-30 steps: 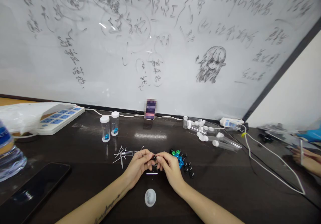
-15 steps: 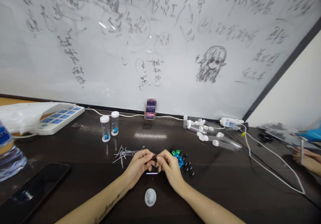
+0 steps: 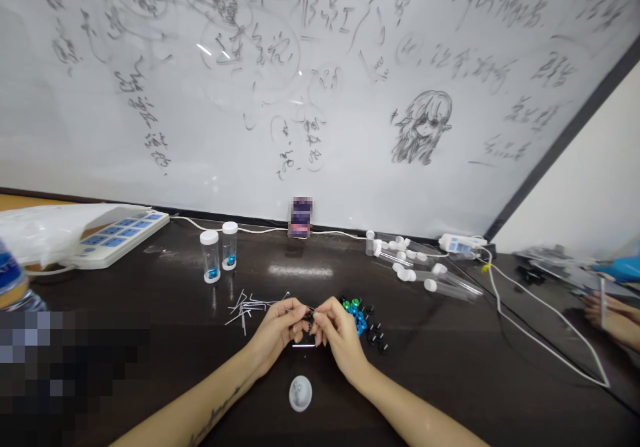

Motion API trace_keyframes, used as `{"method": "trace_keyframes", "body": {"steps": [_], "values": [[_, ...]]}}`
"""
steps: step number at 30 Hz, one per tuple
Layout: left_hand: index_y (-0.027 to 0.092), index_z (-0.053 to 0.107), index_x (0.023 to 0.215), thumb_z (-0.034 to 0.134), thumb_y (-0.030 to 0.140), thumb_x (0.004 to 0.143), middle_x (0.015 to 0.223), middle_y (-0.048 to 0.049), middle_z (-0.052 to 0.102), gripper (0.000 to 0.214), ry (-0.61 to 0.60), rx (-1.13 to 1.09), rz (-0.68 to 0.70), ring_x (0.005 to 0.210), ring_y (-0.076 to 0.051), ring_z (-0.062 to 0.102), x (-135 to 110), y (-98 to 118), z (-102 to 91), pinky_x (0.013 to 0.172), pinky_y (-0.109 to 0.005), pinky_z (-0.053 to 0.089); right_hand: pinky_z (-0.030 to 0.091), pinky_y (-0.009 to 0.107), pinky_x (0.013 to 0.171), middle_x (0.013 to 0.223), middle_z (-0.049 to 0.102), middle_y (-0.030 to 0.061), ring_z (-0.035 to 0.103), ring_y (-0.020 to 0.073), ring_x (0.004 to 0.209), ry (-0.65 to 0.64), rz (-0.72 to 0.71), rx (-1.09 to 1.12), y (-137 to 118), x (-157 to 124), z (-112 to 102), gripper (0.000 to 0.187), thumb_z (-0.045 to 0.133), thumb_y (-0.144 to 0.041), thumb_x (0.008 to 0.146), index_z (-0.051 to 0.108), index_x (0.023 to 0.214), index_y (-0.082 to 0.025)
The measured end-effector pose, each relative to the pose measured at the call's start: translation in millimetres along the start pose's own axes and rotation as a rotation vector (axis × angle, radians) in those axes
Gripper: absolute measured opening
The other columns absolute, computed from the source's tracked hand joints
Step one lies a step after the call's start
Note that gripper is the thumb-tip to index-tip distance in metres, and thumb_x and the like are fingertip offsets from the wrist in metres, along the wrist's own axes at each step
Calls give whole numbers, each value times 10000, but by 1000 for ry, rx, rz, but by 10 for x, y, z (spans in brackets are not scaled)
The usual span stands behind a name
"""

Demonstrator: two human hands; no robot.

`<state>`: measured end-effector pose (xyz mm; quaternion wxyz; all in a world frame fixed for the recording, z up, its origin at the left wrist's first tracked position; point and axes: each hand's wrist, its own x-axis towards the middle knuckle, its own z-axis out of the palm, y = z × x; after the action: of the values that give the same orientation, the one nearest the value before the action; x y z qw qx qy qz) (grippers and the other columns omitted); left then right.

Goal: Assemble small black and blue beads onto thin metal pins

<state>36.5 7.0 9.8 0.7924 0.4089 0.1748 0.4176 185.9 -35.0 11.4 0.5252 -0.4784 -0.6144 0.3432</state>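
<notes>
Both hands meet over the middle of the dark table. My left hand (image 3: 278,330) pinches a thin metal pin, and my right hand (image 3: 339,330) pinches a small black bead (image 3: 311,316) against the pin's tip. A loose heap of metal pins (image 3: 245,305) lies just left of my left hand. Blue, green and black beads (image 3: 361,320) lie scattered right of my right hand. A white cap (image 3: 301,393) sits on the table below the hands.
Two capped vials (image 3: 219,253) with blue beads stand behind the pins. Several empty tubes with white caps (image 3: 425,270) lie at the back right. A power strip (image 3: 117,233) and bottle (image 3: 13,280) sit at left. Another person's hand (image 3: 613,313) shows at far right, past a white cable (image 3: 545,340).
Both hands hold their place, with only slight finger movement around the pin and bead.
</notes>
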Motion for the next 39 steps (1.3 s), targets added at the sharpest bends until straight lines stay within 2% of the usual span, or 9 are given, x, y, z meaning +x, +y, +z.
{"method": "trace_keyframes", "body": {"steps": [3,7,12,15,17,21,24,31,39], "values": [[128,620,704,667,298,775,568,-8,553,190,7,-3,-2,511,-79,467,-1,-1,1,488,-184,331,383,205,444,618,571,-20,521,104,464,-17,-2,5,-3,5,-1,243,452,-396,921,495,804,-187],[132,625,714,678,288,765,591,1,557,172,64,-35,43,503,-69,455,15,-17,-18,481,-179,328,423,224,533,682,572,-18,557,124,573,23,-57,-33,-45,16,-6,184,504,-365,901,534,957,-192],[123,620,707,661,274,783,572,-6,549,174,20,-15,35,501,-74,447,15,-12,-13,483,-185,338,420,237,571,647,553,-25,545,132,591,15,-75,-134,-49,10,-10,145,511,-318,900,567,863,-190],[122,622,708,669,274,776,569,-7,546,172,33,-35,38,498,-73,441,15,-10,-13,479,-182,333,443,254,638,718,589,-9,577,153,669,52,-118,-157,-26,7,-10,101,577,-282,857,572,911,-197],[122,628,717,674,276,772,572,-6,545,169,49,-44,40,485,-67,426,17,-13,-16,473,-180,328,458,264,666,771,615,4,597,167,712,67,-112,-132,-11,8,-7,145,613,-277,830,559,942,-202],[122,626,712,675,274,771,591,-9,547,171,42,-49,37,498,-69,439,14,-13,-12,473,-178,326,447,247,589,679,588,-13,580,149,621,34,-53,-100,0,11,-1,131,570,-319,863,543,884,-193],[129,621,698,683,295,760,588,-6,544,187,36,-45,28,512,-79,462,9,-6,-2,472,-183,325,412,227,528,614,546,-28,532,125,543,26,-43,-119,-9,13,-3,196,515,-364,895,529,812,-186],[129,627,713,677,295,765,568,-5,553,181,31,-40,22,513,-81,475,14,-10,-14,483,-183,335,375,214,496,582,540,-31,481,100,479,-25,-44,-122,-47,16,-9,306,431,-401,933,496,728,-183],[131,625,696,689,282,756,609,-14,576,175,86,-35,54,500,-71,470,24,-17,-10,474,-179,341,423,234,560,669,561,-12,538,134,600,57,-107,-193,-37,15,20,165,527,-337,885,580,905,-182]]}}
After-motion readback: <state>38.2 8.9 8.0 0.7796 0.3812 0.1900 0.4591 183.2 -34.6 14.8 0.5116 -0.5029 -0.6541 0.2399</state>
